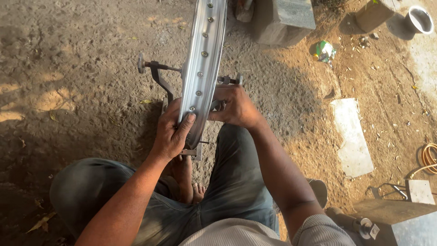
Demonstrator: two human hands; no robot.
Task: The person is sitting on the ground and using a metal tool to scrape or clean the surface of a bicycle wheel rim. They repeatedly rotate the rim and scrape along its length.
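One silver wheel rim [202, 64], upright in one metal truing stand [157, 75]. Two hands on it: left hand [170, 134], right hand [234, 108]. Two stone blocks at 12 to 1 o'clock [284, 20] [371, 13]. One metal cup [419, 20] at 2 o'clock. One flat pale slab [353, 136] at 3 o'clock. One green wrapper [324, 50]. One coiled orange hose [429, 157]. One bare foot [196, 192].

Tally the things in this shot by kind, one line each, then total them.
Wheel rim: 1
Truing stand: 1
Stone blocks: 2
Flat slab: 1
Metal cup: 1
Coiled hose: 1
Hands, left hand and right hand: 2
Total: 9
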